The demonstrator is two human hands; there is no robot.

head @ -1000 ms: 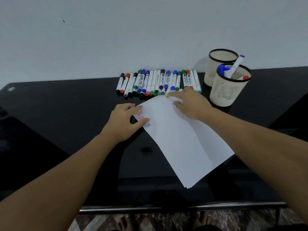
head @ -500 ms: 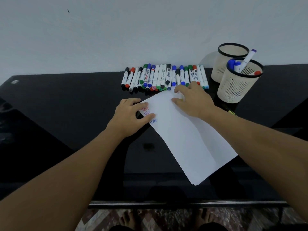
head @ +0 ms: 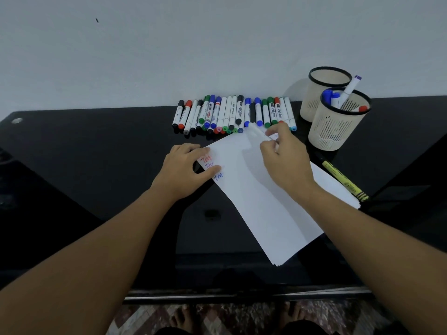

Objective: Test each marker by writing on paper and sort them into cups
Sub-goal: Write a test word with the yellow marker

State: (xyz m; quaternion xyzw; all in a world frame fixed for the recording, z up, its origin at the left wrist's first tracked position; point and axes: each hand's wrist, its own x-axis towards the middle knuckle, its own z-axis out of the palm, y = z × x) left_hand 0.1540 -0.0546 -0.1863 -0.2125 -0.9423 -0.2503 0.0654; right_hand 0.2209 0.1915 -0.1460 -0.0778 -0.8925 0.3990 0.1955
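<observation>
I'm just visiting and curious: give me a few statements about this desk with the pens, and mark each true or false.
1. The left hand rests on the paper beside the written words. True.
2. Both cups hold markers. False: the near cup holds several, while the far cup shows none.
3. The right hand pinches a white marker above the paper. True.
4. A yellow pen stands in the far cup. False: it lies on the desk, right of the paper.
5. The row of markers lies along the desk's back edge. True.
</observation>
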